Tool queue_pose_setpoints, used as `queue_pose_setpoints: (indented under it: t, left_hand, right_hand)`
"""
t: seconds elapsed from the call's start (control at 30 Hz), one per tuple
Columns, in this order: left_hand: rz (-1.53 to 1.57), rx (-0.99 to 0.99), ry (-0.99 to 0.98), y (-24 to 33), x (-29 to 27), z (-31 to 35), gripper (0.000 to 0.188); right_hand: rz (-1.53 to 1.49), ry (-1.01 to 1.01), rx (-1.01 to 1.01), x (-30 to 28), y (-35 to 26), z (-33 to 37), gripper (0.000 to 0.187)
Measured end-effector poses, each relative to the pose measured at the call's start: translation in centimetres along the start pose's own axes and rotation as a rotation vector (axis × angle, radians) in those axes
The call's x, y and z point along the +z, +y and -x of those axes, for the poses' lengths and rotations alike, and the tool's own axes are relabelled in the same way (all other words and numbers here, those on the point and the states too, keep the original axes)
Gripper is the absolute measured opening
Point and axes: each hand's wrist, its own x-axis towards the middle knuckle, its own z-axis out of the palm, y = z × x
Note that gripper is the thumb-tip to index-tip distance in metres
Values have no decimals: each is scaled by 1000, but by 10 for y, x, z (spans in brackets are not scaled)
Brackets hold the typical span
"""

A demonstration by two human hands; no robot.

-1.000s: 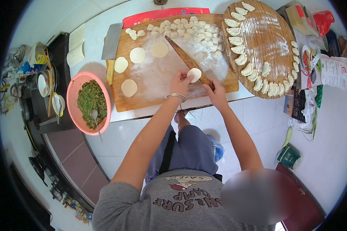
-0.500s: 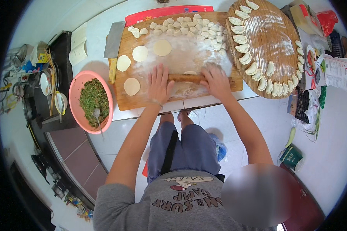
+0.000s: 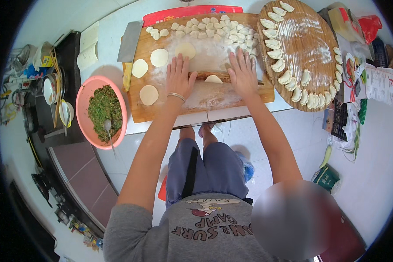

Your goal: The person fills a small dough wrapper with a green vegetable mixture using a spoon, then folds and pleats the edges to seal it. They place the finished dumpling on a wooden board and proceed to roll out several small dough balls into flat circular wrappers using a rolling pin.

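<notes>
A wooden rolling pin (image 3: pixel 208 75) lies crosswise on the floured wooden board (image 3: pixel 150 114). My left hand (image 3: pixel 180 78) rests flat over its left part, fingers stretched forward. Over the right part lies my right hand (image 3: pixel 244 76), also flat with its fingers spread. Between them a small piece of dough (image 3: pixel 213 79) shows at the pin's near side, partly covered by it. Thin round wrappers lie around my left hand: one wrapper (image 3: pixel 149 95) to its left, another (image 3: pixel 159 57) farther back, and one (image 3: pixel 185 50) just beyond its fingertips.
Several small dough pieces (image 3: pixel 209 32) line the board's back. A cleaver (image 3: pixel 129 43) lies along its left edge. Farther left stands a pink basin (image 3: pixel 81 111) of green filling with a spoon (image 3: pixel 108 126). At right, a round board (image 3: pixel 308 41) carries several folded dumplings (image 3: pixel 285 77).
The rolling pin and both hands have moved away from me, up the board. The small dough piece now shows at the pin's near side, where before it showed at the far side.
</notes>
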Motion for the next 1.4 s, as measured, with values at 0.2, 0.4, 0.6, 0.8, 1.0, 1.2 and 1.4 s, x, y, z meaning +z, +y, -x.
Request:
queue_pose_setpoints:
  t: [0.2, 0.4, 0.6, 0.8, 1.0, 1.2, 1.4]
  left_hand:
    - [-8, 57, -131, -1, -5, 73, 68]
    - [-4, 59, 0, 6, -2, 7, 71]
    - [310, 463, -214, 37, 9, -25, 40]
    - [258, 736, 227, 54, -7, -27, 21]
    - [561, 276, -101, 66, -17, 4, 16]
    - [328, -73, 109, 24, 4, 22, 37]
    - [51, 7, -11, 16, -3, 63, 61]
  right_hand:
    - [50, -214, -66, -30, -23, 70, 64]
    - [-158, -189, -170, -18, 5, 43, 54]
    - [-181, -182, -141, -16, 9, 49, 46]
    - [-734, -335, 221, -37, 11, 62, 36]
    - [-853, -312, 504, -47, 10, 67, 33]
    - [-509, -65, 185, -35, 25, 72, 36]
    - [-222, -318, -163, -30, -4, 69, 45]
